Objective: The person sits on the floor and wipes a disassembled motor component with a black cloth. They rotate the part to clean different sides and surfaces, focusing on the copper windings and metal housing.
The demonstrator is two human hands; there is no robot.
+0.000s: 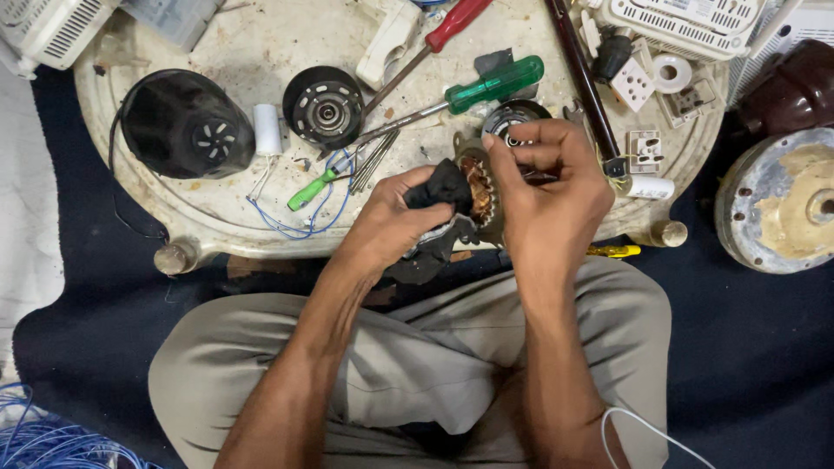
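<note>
Stator [476, 187], its copper windings showing, sits between both hands just above the lap, at the near edge of the round table [243, 43]. Left hand [387, 221] is clenched on a black rag [445, 187] pressed against the windings; right hand [552, 187] grasps the stator from above, fingers curled over its rim. Done well, I judge, the wiping wants the right hand to keep the core from turning while the rag works in short, light strokes, so that the fine wire is not snagged; rotating the core a little in the grip would bring fresh windings under the cloth. Beyond the grip lie two screwdrivers, a green-handled one [491, 85] and a red-handled one [456, 22]. Left of the grip stand one black motor housing [182, 126], one white capacitor [267, 128] and one round rotor cap [324, 107]; a small green tool [311, 189] lies near blue wire [295, 227].
</note>
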